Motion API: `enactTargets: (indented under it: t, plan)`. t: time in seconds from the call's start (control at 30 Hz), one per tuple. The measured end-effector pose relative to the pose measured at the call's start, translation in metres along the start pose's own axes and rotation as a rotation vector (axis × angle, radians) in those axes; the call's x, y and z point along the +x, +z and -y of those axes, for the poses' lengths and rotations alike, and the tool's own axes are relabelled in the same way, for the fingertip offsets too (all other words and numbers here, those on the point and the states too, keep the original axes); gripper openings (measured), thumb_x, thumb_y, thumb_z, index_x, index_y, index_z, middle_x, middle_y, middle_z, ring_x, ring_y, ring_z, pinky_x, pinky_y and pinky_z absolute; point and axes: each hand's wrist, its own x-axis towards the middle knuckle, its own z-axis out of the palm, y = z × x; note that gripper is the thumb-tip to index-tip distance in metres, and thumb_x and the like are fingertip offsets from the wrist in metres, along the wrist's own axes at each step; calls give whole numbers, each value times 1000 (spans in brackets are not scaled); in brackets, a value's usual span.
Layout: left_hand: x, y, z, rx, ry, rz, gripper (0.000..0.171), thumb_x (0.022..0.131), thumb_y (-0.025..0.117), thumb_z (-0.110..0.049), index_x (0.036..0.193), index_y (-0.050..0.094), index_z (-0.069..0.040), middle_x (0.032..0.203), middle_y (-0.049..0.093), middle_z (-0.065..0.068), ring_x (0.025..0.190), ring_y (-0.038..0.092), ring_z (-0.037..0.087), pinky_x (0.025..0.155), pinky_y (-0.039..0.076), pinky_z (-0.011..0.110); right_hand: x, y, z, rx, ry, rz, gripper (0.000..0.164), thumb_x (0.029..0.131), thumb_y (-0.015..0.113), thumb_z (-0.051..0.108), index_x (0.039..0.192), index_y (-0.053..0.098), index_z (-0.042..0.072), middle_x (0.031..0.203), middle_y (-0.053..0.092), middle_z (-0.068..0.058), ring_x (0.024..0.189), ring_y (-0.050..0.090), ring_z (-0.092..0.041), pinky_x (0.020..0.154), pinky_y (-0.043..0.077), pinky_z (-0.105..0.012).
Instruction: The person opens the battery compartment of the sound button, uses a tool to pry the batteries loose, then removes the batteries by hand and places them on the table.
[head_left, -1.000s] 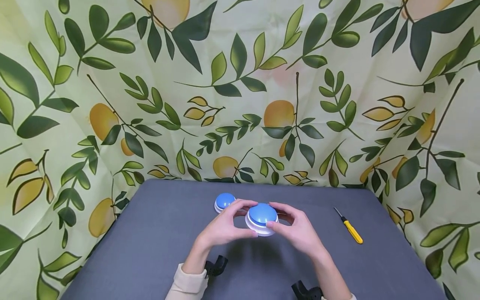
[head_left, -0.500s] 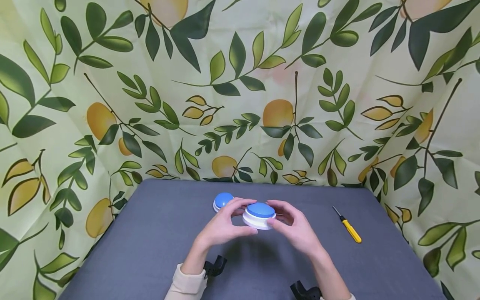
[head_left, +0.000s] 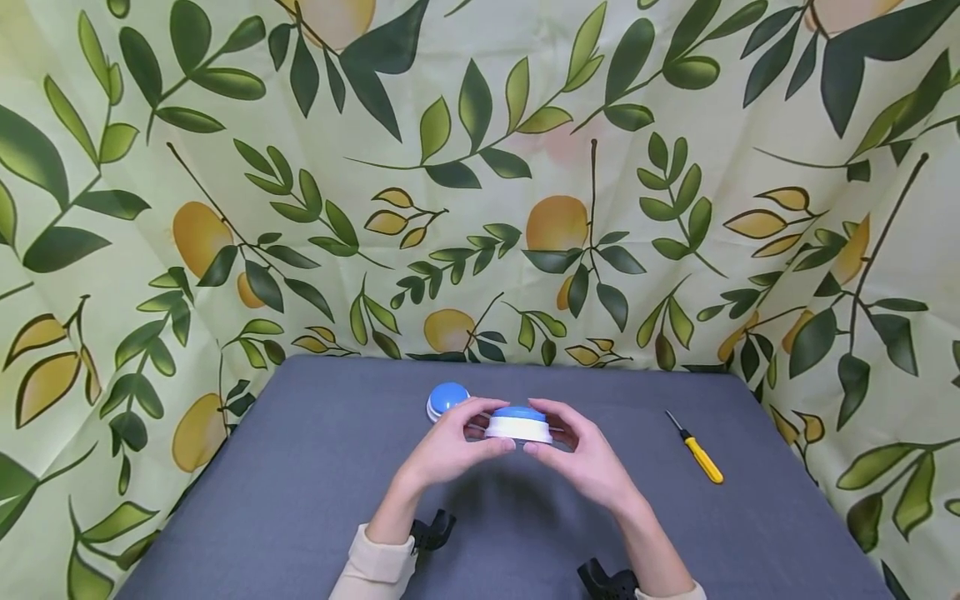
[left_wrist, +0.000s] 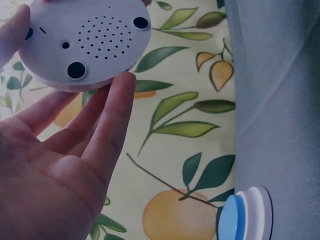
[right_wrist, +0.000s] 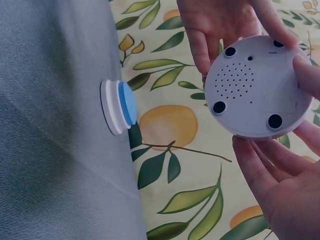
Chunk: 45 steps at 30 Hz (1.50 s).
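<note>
Between both hands, raised above the table, is a round push button [head_left: 518, 428] with a blue dome and a white base. My left hand [head_left: 452, 440] grips its left edge, the thumb at the front and the fingers behind. The right hand [head_left: 587, 452] grips the opposite edge the same way. Both wrist views show the white underside [right_wrist: 255, 95] of this button, with a patch of small holes, dark round feet and a small dark hole. Behind the left hand a second blue-and-white push button [head_left: 447, 399] stands on the table, its lower right part hidden by that hand.
A screwdriver [head_left: 702, 456] with a yellow handle lies on the grey table [head_left: 337, 467], right of the hands. A leaf-and-fruit patterned cloth [head_left: 480, 200] hangs behind the table and along both sides. Black wrist mounts [head_left: 433, 531] sit under the forearms.
The held button has tilted so its blue top turns away and its white side faces the head camera. The right thumb has shifted slightly left and down. The second button and screwdriver stay put.
</note>
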Motion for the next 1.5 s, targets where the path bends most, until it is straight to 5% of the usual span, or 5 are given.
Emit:
enactTargets:
  t: [0.43,0.93,1.2,1.5]
  plan:
    - [3,4,3,24,-43,-8,41,96,71,-31,128,65,-6,110,66,6,92,66,17,84,54,33,1,0,-1,40,-3,-14,49,91,77,12,136,60,4,125,63,-15,112,61,-36,92,54,-29]
    - [3,6,2,-23,-51,39,30,100,65,-29,117,68,-5,99,70,4,83,67,14,79,57,39,-1,1,1,41,-25,-96,37,93,74,9,128,66,4,113,69,-12,99,67,-21,82,56,-28]
    - [3,11,-3,22,-10,-28,38,95,73,-27,127,66,-7,109,68,2,94,67,18,85,55,30,0,-1,-3,12,-46,-145,28,94,72,11,121,70,5,109,71,-9,94,68,-17,80,56,-28]
    - [1,17,-3,44,149,-28,71,85,84,-21,147,50,-17,138,53,-2,120,55,20,99,49,35,0,-2,-2,61,14,-165,26,95,71,10,118,70,-2,103,71,-14,85,68,-17,75,56,-27]
